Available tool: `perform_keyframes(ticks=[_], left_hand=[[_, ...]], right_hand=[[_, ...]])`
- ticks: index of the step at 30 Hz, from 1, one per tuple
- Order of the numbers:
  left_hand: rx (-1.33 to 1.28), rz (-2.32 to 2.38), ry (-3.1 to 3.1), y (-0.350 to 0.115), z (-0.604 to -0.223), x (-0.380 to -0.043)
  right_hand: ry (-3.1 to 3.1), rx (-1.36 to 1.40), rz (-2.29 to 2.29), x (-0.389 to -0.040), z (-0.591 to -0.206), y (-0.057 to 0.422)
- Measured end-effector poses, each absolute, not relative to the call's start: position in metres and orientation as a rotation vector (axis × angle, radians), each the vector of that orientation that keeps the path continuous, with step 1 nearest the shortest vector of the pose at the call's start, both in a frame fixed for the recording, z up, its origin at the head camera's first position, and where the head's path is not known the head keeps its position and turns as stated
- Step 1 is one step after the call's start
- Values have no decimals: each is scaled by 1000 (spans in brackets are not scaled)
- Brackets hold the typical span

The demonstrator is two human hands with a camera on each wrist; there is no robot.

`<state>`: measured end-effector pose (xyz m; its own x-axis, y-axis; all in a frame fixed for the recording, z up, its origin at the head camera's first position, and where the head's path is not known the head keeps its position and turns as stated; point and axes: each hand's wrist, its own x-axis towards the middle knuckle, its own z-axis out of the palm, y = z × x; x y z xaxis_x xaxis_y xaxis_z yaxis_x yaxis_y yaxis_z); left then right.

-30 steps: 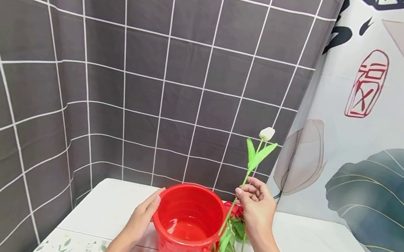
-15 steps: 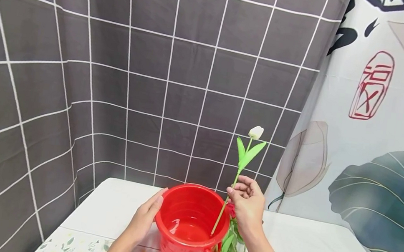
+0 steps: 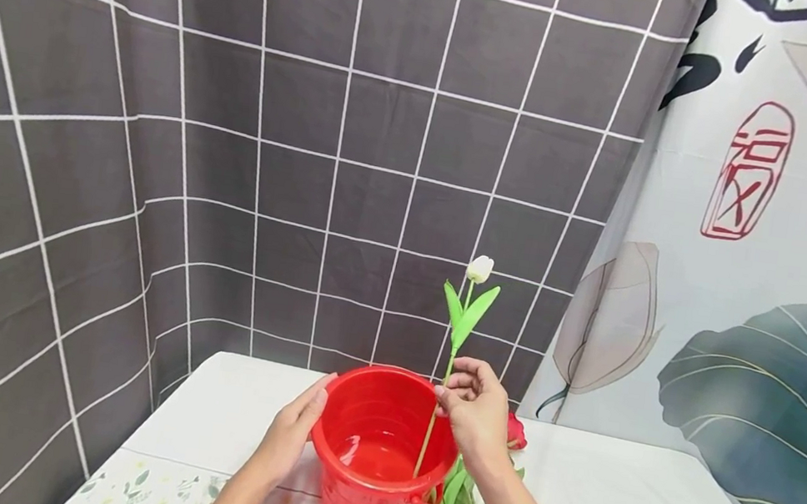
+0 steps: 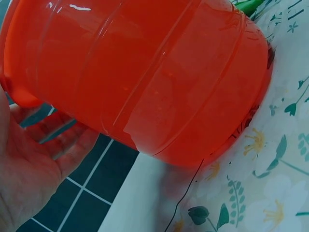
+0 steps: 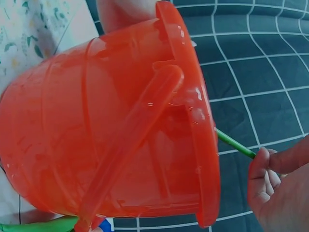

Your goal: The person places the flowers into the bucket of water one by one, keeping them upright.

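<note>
A red plastic bucket (image 3: pixel 380 468) stands upright on the table, with glints inside that may be water. My left hand (image 3: pixel 286 431) rests against its left side, just under the rim; the left wrist view has the fingers (image 4: pixel 67 140) fairly straight. Between thumb and fingertips, my right hand (image 3: pixel 478 408) pinches the stem of a white tulip (image 3: pixel 479 270). Bloom and two green leaves rise above the hand. Below it, the stem runs down inside the bucket; its lower tip is near the inner wall, contact unclear. The right wrist view shows the green stem (image 5: pixel 235 143) passing behind the rim.
Right of the bucket, a red flower (image 3: pixel 516 431) and green leaves (image 3: pixel 450 502) with stems lie on the table, partly hidden by the right forearm. The bucket's handle (image 5: pixel 130 140) hangs down its side. A dark gridded curtain (image 3: pixel 290 188) backs the table (image 3: pixel 610 479).
My right hand has moved left with the white tulip, bringing its stem from outside the bucket's right rim to inside. My left hand stays at the bucket. More of the red flower shows.
</note>
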<state>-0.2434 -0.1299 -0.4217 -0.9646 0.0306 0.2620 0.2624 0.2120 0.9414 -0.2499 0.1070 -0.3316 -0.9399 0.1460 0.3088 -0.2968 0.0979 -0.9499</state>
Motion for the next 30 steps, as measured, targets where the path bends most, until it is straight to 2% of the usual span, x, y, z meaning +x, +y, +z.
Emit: perform_keyframes(ticks=[30], left_hand=[[-294,-1827,-2292,-129,-424,-244]], right_hand=[[-2232,331,1789,-247,-348,90]])
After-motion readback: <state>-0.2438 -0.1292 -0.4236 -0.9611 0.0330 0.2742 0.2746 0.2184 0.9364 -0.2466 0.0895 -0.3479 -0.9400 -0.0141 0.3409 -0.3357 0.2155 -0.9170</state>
